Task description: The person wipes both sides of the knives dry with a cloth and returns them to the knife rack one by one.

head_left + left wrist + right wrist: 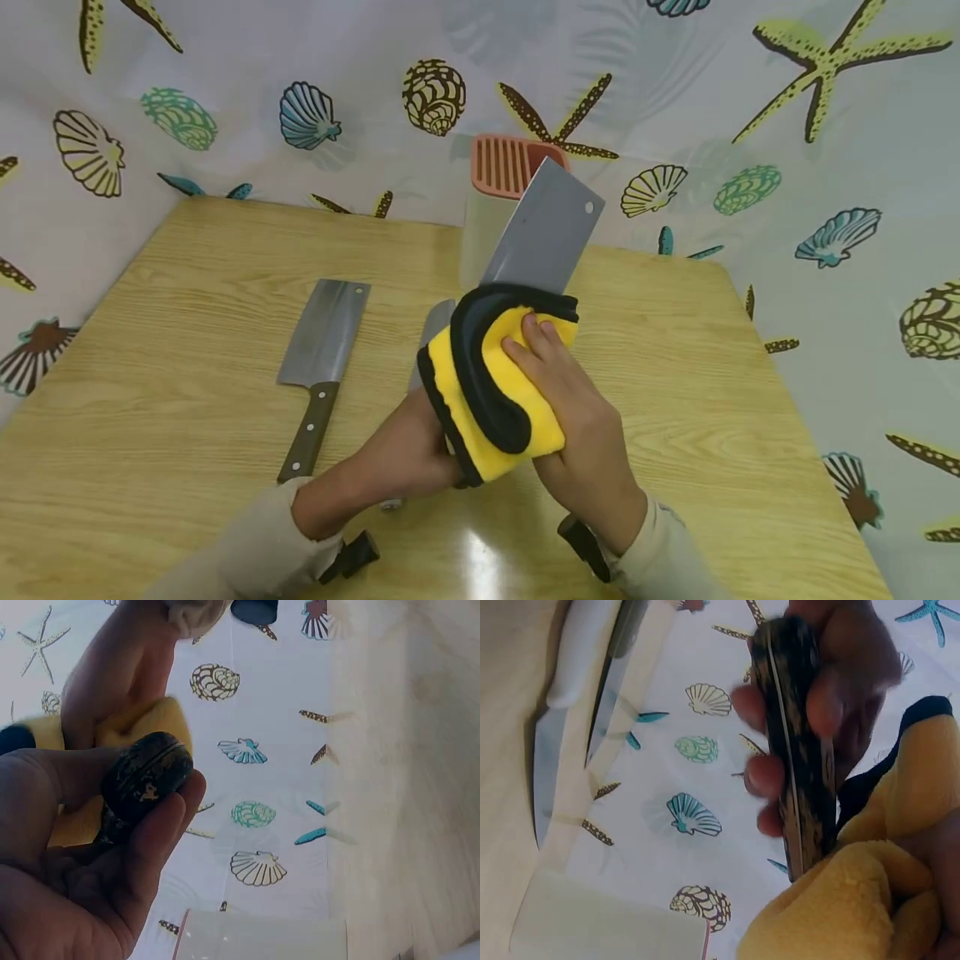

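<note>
A cleaver with a broad steel blade (pixel 543 229) tilts up above the table, its tip pointing away from me. My left hand (pixel 408 446) grips its dark, worn handle (pixel 799 750); the handle's butt end (pixel 146 776) pokes out between thumb and fingers in the left wrist view. A yellow cloth with black edging (pixel 465 408) is folded over the lower blade. My right hand (pixel 585 421) holds this cloth against the blade, fingers on top. In the right wrist view the cloth bunches beside the handle. The blade part under the cloth is hidden.
Left on the wooden table (pixel 187 350) lies another cleaver (pixel 318 333). A white-handled knife (pixel 585 645) lies partly hidden behind my left hand in the head view. At the back stands a knife block (pixel 480 233) with a pink slotted top. A shell-patterned cloth (pixel 240 50) hangs behind.
</note>
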A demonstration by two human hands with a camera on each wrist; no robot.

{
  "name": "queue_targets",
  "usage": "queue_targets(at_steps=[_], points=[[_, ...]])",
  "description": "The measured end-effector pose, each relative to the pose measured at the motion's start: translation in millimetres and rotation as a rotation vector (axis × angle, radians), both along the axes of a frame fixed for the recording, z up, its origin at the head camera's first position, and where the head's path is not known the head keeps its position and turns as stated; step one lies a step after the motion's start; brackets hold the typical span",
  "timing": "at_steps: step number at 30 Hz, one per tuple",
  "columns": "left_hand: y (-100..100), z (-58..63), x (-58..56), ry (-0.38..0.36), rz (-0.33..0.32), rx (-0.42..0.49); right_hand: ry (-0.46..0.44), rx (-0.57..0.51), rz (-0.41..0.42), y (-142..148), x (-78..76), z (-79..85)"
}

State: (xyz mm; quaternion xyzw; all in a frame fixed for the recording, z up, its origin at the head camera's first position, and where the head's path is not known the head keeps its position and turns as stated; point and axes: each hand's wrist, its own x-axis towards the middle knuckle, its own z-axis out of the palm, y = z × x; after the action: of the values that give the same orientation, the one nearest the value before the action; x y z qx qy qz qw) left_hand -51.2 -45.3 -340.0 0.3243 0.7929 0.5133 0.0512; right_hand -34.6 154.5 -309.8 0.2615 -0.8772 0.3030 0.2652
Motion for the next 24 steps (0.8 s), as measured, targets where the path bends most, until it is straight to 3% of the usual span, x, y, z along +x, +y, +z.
queue_targets(at_steps=[5,10,15,18,21,24], points=[[10.1,4.7,5.5,-0.107,-0.041,-0.112,0.012,-0.042,-0.102,6.3,-16.0,10.0],[12.1,3.7,12.8,-0.129,-0.051,-0.14,0.029,-0.116,-0.153,17.9,-35.4,20.7],[12.0,0.6,15.8,-0.148,-0.107,-0.098,0.012,-0.239,-0.173,37.3,-58.0,30.9],[11.9,-1.6,14.8,-0.166,-0.121,-0.104,0.013,-0.371,-0.181,50.7,-67.6,38.7],[11.7,-6.4,11.6,-0.273,-0.188,-0.039,0.075,-0.513,-0.18,60.8,-70.4,46.9],[11.3,-13.1,5.8,-0.396,-0.287,0.093,0.172,-0.61,-0.173,64.6,-65.8,54.3]])
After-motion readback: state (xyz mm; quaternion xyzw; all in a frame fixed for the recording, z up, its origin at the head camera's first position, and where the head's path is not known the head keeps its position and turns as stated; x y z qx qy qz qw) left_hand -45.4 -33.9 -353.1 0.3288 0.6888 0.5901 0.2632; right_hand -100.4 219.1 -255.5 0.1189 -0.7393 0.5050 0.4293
